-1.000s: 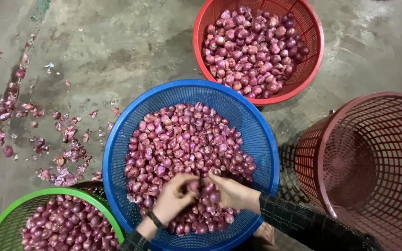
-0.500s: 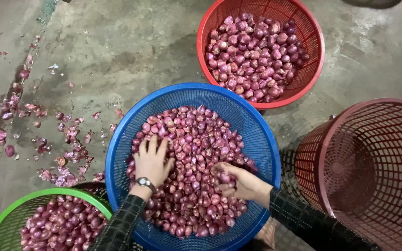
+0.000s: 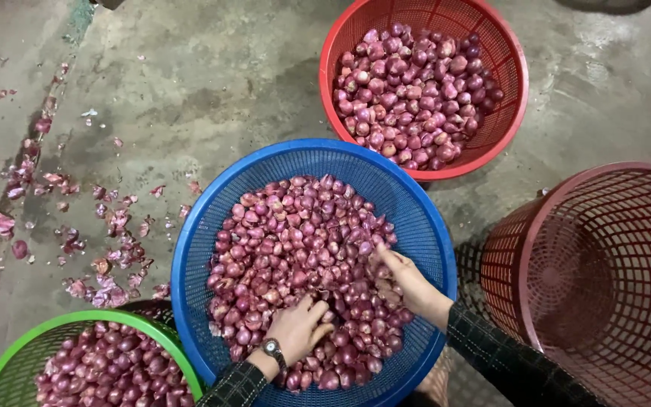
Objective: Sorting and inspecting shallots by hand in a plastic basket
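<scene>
- Nearest us, our left hand (image 3: 295, 332), a watch on its wrist, lies in the blue basket (image 3: 190, 264) with fingers curled loosely into the shallots (image 3: 295, 249); whether they grip one we cannot tell.
- Our right hand (image 3: 408, 283) is at the right of the same heap, fingers spread flat and pressing among the bulbs, holding none that we can see.
- We judge the step to be sifting through the blue basket's heap; the next move calls for closing on single bulbs without spilling them over the rim.
- Left of and nearer than the blue basket: one green basket (image 3: 9, 362), part filled.
- Right of it: one dark red basket (image 3: 604, 286), nothing in it.
- Left of it, on the floor (image 3: 212, 83): loose skins (image 3: 107, 226), too many to count.
- Beyond it: one red basket (image 3: 510, 98) of shallots.
- Four baskets, two hands.
</scene>
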